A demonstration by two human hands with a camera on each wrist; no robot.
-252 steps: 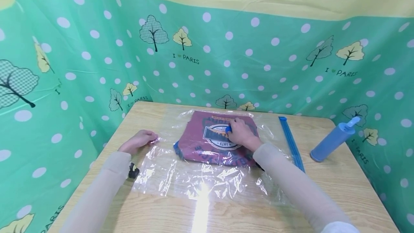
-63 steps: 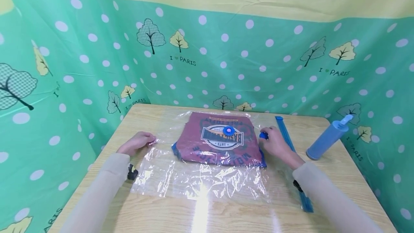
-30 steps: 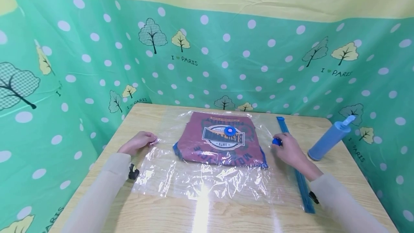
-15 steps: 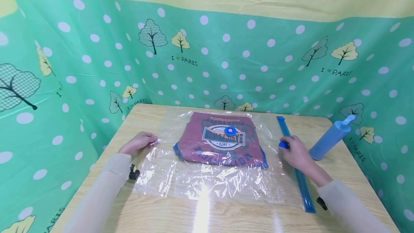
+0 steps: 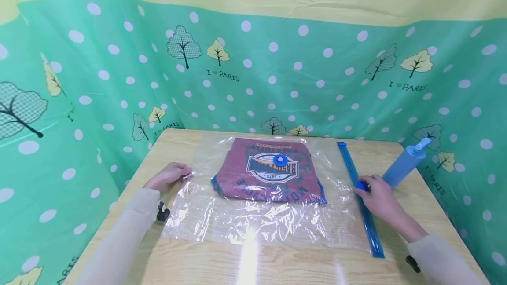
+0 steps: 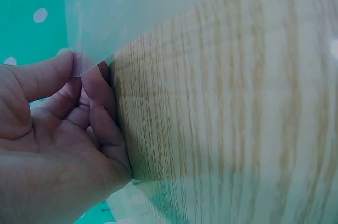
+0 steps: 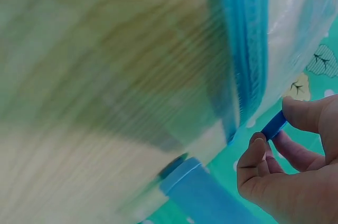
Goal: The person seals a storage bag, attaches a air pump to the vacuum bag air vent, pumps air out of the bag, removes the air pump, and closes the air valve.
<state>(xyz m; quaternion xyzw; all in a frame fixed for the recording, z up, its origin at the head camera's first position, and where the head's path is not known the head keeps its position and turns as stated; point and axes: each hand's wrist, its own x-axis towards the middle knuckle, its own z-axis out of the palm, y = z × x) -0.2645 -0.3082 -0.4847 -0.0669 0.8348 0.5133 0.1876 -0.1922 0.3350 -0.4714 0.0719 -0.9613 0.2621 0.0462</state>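
Observation:
A clear plastic vacuum storage bag (image 5: 222, 223) lies flat on the table with a folded maroon T-shirt (image 5: 233, 175) inside. A round blue valve (image 5: 280, 159) with a pinkish centre sits over the shirt. My left hand (image 5: 170, 175) pinches the bag's left edge between thumb and fingers; the left wrist view shows the film in that pinch. My right hand (image 5: 378, 197) pinches a small blue valve cap (image 7: 274, 125) between thumb and fingertips. In the head view it overlaps the blue zip strip (image 5: 369, 228) along the bag's right side.
A blue hand pump (image 5: 402, 166) with its handle up stands on the table just beyond my right hand. Behind and to the sides of the wooden table (image 5: 190, 263) hangs a green polka-dot curtain (image 5: 237, 109).
My right hand was over the valve, then came away with the blue cap and has moved right, across the bag to the zip strip by the pump. The left hand stays put.

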